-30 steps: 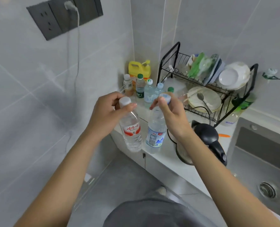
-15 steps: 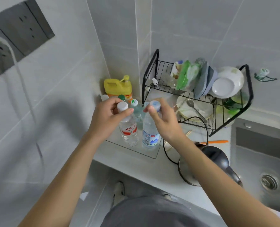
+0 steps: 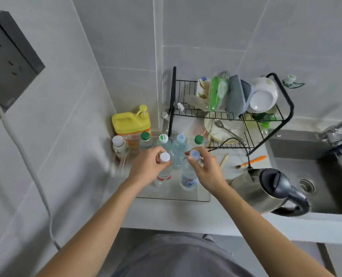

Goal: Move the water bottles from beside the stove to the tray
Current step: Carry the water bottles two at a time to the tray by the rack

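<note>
Two water bottles are pinched by their caps: the left hand (image 3: pixel 146 168) holds the red-label bottle (image 3: pixel 163 175), the right hand (image 3: pixel 207 169) the blue-label bottle (image 3: pixel 188 177), low over the clear tray (image 3: pixel 186 198). Risk: a careless release topples the crowded standing bottles (image 3: pixel 178 145) behind.

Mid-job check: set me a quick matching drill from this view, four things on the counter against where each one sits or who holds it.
Things:
1. red-label bottle
2. blue-label bottle
3. yellow jug
4. kettle

Places or states:
A. in the back corner, against the wall, behind the standing bottles
B. gripped near its cap by the left hand, over the clear tray
C. right of the tray, next to the sink
D. gripped near its cap by the right hand, over the tray

Pairs: 1-B, 2-D, 3-A, 4-C
</note>
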Available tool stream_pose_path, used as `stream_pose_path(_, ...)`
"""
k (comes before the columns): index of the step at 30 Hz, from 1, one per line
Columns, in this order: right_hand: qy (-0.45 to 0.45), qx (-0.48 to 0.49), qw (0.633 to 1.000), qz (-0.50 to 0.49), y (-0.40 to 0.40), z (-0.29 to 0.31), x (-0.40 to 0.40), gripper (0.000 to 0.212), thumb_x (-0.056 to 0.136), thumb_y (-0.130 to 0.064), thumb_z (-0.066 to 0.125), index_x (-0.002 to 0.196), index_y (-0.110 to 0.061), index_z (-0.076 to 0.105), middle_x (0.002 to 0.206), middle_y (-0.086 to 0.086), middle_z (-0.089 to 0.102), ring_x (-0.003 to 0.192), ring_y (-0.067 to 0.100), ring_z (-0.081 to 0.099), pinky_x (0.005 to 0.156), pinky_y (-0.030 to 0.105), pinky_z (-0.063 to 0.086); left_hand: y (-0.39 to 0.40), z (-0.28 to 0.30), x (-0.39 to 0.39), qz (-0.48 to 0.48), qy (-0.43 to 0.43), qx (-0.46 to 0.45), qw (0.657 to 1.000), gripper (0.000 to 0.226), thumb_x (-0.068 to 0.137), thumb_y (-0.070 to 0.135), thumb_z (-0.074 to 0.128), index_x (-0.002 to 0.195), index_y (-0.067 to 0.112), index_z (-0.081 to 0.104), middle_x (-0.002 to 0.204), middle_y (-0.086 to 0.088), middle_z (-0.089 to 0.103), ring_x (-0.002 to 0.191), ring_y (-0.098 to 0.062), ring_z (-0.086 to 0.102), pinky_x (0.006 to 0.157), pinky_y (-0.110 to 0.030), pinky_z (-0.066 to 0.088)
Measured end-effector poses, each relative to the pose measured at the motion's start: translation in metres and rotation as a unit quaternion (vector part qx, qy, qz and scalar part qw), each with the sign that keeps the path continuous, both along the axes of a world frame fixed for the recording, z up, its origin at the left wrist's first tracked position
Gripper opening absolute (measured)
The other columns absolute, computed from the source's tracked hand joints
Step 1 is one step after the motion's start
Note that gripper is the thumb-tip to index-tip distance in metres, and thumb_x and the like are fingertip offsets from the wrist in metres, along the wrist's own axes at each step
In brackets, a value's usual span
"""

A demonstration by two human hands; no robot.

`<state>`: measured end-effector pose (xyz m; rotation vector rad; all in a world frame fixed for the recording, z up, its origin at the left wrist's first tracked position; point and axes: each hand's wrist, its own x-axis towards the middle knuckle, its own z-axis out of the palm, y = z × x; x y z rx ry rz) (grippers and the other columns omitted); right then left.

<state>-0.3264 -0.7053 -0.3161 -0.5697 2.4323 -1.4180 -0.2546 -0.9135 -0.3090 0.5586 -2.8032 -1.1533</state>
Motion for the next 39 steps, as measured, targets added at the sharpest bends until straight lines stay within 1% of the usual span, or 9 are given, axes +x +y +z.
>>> stream_pose_path(4,0.034,0.050,0.998,-0.025,0.004,-0.017,0.003,0.026,0.098,-0.053,0.057,0.113,-0.031,0.059,0.103,-0.001,0.072,0.095,0.021,0.066,0.085,0.049,0.056,-0.002,-0.007,-0.011,-0.047,-0.032,-0.027,0.998,0.028,0.082,0.046,0.085,0.091,0.028,0.066,0.070,0.010,0.065,0.066,-0.007,0.058,0.053,-0.029,0.032)
stream_pose_path(7,0.050,0.085,0.995,-0.026,0.011,-0.026,0.007,0.036,0.097,-0.056,0.054,0.119,-0.028,0.061,0.103,-0.001,0.065,0.093,0.020,0.062,0.084,0.047,0.054,-0.001,-0.014,-0.017,-0.063,-0.034,-0.019,0.997,0.029,0.080,0.049,0.085,0.088,0.030,0.064,0.067,0.010,0.063,0.063,-0.008,0.057,0.054,-0.030,0.034)
stream_pose_path(10,0.061,0.110,0.992,-0.031,0.018,-0.029,0.004,0.032,0.098,-0.049,0.063,0.119,-0.024,0.062,0.097,-0.004,0.057,0.088,0.020,0.057,0.080,0.044,0.053,0.001,-0.015,-0.021,-0.070,-0.029,-0.032,0.997,0.029,0.083,0.049,0.082,0.088,0.030,0.061,0.067,0.010,0.063,0.064,-0.010,0.058,0.054,-0.031,0.035)
stream_pose_path(17,0.128,0.128,0.983,0.020,0.021,-0.033,-0.009,0.027,0.095,-0.039,0.072,0.111,-0.019,0.064,0.103,-0.004,0.060,0.095,0.017,0.052,0.073,0.032,0.043,0.002,-0.003,-0.021,-0.089,-0.055,-0.157,0.982,0.016,0.090,0.039,0.068,0.095,0.029,0.057,0.082,0.006,0.065,0.082,-0.023,0.058,0.057,-0.032,0.034)
stream_pose_path(23,0.125,0.112,0.985,0.032,0.026,-0.036,-0.013,0.026,0.095,-0.039,0.073,0.110,-0.019,0.065,0.103,-0.005,0.059,0.095,0.018,0.052,0.075,0.033,0.043,-0.046,0.003,-0.005,-0.112,-0.109,-0.130,0.979,0.018,0.086,0.026,0.070,0.095,0.036,0.059,0.087,0.008,0.063,0.080,-0.019,0.064,0.072,-0.040,0.055)
stream_pose_path(27,0.127,0.106,0.985,0.037,0.026,-0.039,-0.016,0.028,0.095,-0.042,0.073,0.110,-0.020,0.065,0.103,-0.006,0.057,0.097,0.019,0.053,0.076,0.032,0.042,-0.063,0.003,0.004,-0.119,-0.131,-0.124,0.976,0.018,0.088,0.017,0.072,0.089,0.034,0.066,0.098,0.004,0.051,0.085,-0.018,0.062,0.083,-0.043,0.053)
stream_pose_path(30,0.127,0.099,0.986,0.045,0.029,-0.039,-0.016,0.028,0.095,-0.042,0.073,0.109,-0.020,0.065,0.101,-0.007,0.055,0.096,0.020,0.053,0.076,0.035,0.046,-0.061,0.002,0.008,-0.116,-0.123,-0.110,0.979,0.028,0.086,0.007,0.073,0.076,0.032,0.068,0.100,0.004,0.050,0.087,-0.021,0.062,0.069,-0.039,0.054)
stream_pose_path(34,0.129,0.093,0.986,0.056,0.033,-0.039,-0.018,0.027,0.095,-0.042,0.072,0.109,-0.021,0.065,0.101,-0.006,0.056,0.095,0.021,0.053,0.077,0.039,0.050,-0.057,-0.003,0.015,-0.100,-0.111,-0.091,0.984,0.030,0.086,0.001,0.070,0.078,0.029,0.070,0.098,0.007,0.048,0.082,-0.024,0.063,0.055,-0.043,0.062)
stream_pose_path(39,0.127,0.100,0.984,0.073,0.034,-0.036,-0.021,0.029,0.095,-0.043,0.072,0.111,-0.020,0.065,0.102,-0.005,0.057,0.097,0.021,0.053,0.079,0.040,0.051,-0.049,-0.004,0.013,-0.088,-0.102,-0.106,0.985,0.027,0.088,0.003,0.071,0.089,0.030,0.068,0.098,0.006,0.046,0.084,-0.023,0.061,0.066,-0.048,0.062)
